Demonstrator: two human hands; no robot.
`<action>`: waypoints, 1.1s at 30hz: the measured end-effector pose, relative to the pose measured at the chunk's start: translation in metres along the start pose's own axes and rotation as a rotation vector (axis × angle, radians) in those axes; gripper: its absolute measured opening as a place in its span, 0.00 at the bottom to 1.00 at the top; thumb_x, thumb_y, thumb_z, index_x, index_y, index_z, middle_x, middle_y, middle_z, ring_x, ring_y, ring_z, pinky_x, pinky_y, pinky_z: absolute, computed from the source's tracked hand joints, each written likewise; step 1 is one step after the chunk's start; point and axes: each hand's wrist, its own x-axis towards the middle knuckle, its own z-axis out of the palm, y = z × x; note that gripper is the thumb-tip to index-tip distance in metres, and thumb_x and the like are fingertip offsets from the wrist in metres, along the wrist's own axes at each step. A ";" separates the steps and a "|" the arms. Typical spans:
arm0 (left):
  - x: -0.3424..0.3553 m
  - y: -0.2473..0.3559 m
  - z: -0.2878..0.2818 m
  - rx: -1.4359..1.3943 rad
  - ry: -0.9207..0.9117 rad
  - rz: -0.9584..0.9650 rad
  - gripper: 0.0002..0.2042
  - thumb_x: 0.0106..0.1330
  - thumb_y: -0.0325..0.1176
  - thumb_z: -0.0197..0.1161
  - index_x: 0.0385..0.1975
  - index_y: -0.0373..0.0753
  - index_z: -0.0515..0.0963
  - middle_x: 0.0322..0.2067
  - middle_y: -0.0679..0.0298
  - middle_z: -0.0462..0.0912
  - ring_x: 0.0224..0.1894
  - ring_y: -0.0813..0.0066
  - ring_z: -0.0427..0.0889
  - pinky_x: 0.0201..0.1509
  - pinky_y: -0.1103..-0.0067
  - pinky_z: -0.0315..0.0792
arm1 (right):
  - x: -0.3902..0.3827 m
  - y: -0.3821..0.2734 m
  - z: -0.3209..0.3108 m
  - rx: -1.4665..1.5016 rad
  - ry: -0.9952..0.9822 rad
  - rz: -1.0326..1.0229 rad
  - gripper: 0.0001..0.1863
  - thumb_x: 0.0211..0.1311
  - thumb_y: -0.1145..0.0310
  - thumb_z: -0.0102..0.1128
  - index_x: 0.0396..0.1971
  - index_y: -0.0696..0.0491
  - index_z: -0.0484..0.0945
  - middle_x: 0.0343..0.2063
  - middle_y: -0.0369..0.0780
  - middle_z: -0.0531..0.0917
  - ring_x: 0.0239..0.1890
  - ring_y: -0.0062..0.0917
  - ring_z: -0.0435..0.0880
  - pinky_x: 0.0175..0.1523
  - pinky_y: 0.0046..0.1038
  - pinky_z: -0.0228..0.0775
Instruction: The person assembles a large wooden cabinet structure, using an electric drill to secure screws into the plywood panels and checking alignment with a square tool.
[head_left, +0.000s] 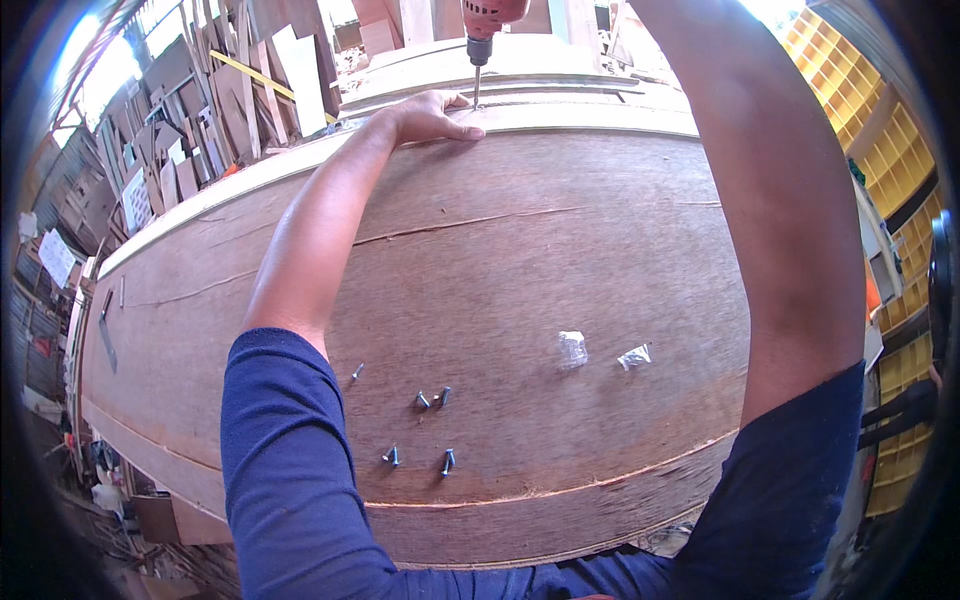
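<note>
My left hand (430,118) holds a pale wooden strip (590,119) along the far edge of a large brown plywood panel (540,250). Its thumb lies toward the strip's near side, and the other fingers reach over its top, partly hidden. Just beyond the thumb, a red power drill (490,14) points straight down, its bit meeting the strip. The picture's top edge cuts off the drill's upper part. My right forearm (790,200) reaches up past that edge, so the right hand and its grip are out of sight.
Several screws (447,461) lie loose on the near left of the panel. A clear plastic scrap (572,349) and a crumpled wrapper (634,357) rest at its right. Wood offcuts (250,90) lean at the far left; yellow grid panels (850,75) stand right.
</note>
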 end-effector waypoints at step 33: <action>-0.007 0.003 0.010 -0.051 0.098 0.035 0.50 0.61 0.64 0.80 0.73 0.30 0.74 0.69 0.41 0.80 0.74 0.53 0.78 0.81 0.62 0.68 | -0.036 -0.030 -0.033 0.208 -0.134 0.082 0.19 0.51 0.59 0.77 0.44 0.47 0.90 0.36 0.42 0.93 0.39 0.36 0.93 0.46 0.37 0.85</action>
